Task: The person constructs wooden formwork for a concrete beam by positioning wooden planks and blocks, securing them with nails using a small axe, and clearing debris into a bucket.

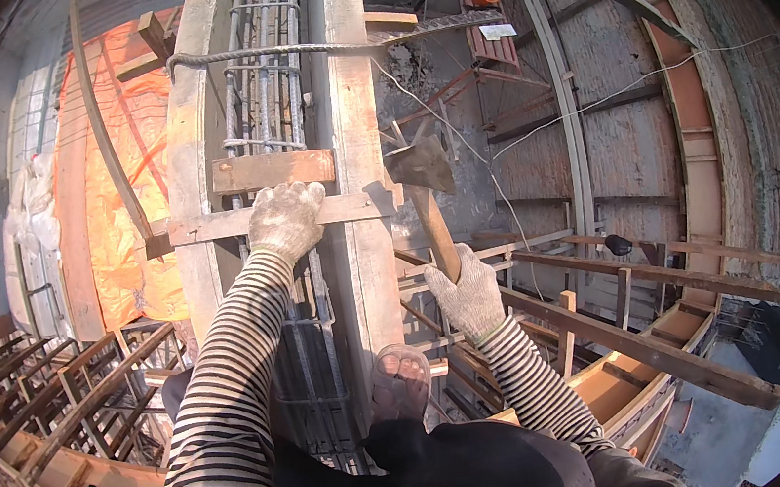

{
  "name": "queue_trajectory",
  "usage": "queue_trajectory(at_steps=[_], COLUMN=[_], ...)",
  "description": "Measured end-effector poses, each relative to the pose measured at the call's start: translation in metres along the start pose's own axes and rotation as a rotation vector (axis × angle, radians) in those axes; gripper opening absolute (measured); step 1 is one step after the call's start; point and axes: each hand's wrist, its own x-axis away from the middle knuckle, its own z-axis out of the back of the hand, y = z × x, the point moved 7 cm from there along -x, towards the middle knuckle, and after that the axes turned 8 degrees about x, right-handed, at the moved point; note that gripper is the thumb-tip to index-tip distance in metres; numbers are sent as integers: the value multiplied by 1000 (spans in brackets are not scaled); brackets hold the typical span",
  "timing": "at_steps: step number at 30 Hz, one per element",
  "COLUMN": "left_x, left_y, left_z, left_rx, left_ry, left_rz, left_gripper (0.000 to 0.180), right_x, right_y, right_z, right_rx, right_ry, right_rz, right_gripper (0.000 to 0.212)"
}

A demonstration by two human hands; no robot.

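Note:
My left hand [285, 218], in a knitted work glove, grips a horizontal wooden batten [208, 228] nailed across a tall column form. Inside the form stands a cage of steel rebar [266, 71]. A short wooden block [272, 170] sits just above the batten. My right hand [465, 295], also gloved, holds the wooden handle of a hammer [422, 171], whose metal head is raised beside the form's right board [359, 148]. My foot [400, 382] in a sandal rests against the form below.
Orange sheeting [117, 182] hangs to the left. Wooden beam forms [84, 406] with rebar lie at lower left. Timber rails [622, 330] and a brick wall [751, 113] are at right. A bent rebar [323, 47] crosses the top. Thin wires hang nearby.

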Motion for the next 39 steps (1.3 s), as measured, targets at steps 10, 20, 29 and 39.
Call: queue_trajectory(at_steps=[10, 20, 29, 39], left_x=[-2, 2, 4, 24], left_y=[7, 8, 6, -23], left_z=[-9, -5, 2, 46], left_rx=[-5, -3, 11, 204], left_ry=[-24, -17, -33, 173], left_rz=[11, -14, -18, -113], left_gripper=[32, 27, 28, 71], right_x=[-1, 22, 33, 21], right_y=[24, 3, -24, 7], right_z=[-31, -24, -10, -48], right_rx=[114, 52, -85, -110], right_ry=[-145, 1, 93, 110], right_rz=[-40, 141, 205, -334], right_gripper=[43, 32, 44, 55])
